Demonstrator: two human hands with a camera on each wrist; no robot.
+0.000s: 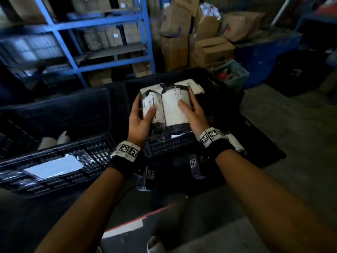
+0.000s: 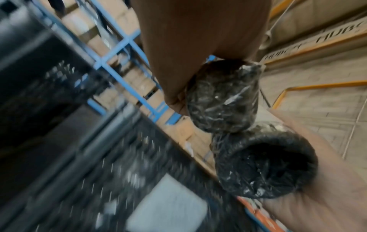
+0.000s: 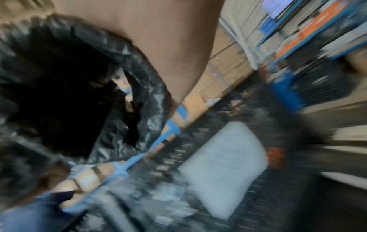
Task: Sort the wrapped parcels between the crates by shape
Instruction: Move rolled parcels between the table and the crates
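Note:
I hold two cylindrical parcels side by side, both wrapped in black plastic with white labels. My left hand [image 1: 144, 114] grips the smaller cylindrical parcel [image 1: 148, 104], thumb on top. My right hand [image 1: 190, 108] grips the larger cylindrical parcel [image 1: 174, 106] the same way. Both hang above the middle black crate [image 1: 169, 146], where a flat white parcel [image 1: 191, 84] lies behind them. The left black crate [image 1: 76, 154] holds a flat white parcel [image 1: 54, 166]. The left wrist view shows the round ends of the smaller parcel [image 2: 222, 95] and the larger parcel [image 2: 264, 166]. The right wrist view is blurred, with the larger parcel [image 3: 59, 86] at the left.
Blue shelving [image 1: 109, 52] with boxes stands behind the crates. Stacked cardboard boxes [image 1: 209, 48] and a teal basket [image 1: 235, 73] are at the back right. Another dark crate [image 1: 299, 73] sits on the floor at the right. Red and white tape [image 1: 127, 227] marks the floor near me.

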